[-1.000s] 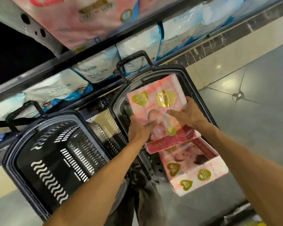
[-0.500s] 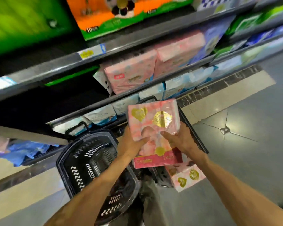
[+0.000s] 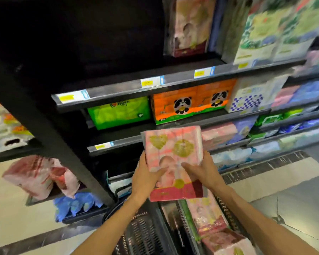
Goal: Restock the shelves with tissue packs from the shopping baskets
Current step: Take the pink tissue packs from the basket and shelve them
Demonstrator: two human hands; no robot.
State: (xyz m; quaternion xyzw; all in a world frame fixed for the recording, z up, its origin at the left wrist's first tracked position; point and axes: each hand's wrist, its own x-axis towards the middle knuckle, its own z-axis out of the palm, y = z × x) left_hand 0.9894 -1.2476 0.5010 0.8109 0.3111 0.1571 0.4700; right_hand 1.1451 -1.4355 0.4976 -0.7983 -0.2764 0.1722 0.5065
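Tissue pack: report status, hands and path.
Both hands, left and right, grip the pink tissue pack. Raised before the shelves, not yet placed. Nothing between pack and shelves.

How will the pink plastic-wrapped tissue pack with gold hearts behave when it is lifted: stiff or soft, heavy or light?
The pink plastic-wrapped tissue pack with gold hearts probably stays fairly firm: it keeps its block shape while the left hand and right hand hold only its lower half. Likely light. Its glossy film may be slippery.

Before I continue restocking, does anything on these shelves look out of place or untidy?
Yes. On the low shelf at far left, a pink pack lies tilted, its corner hanging past the shelf edge. The green pack and panda packs sit square.
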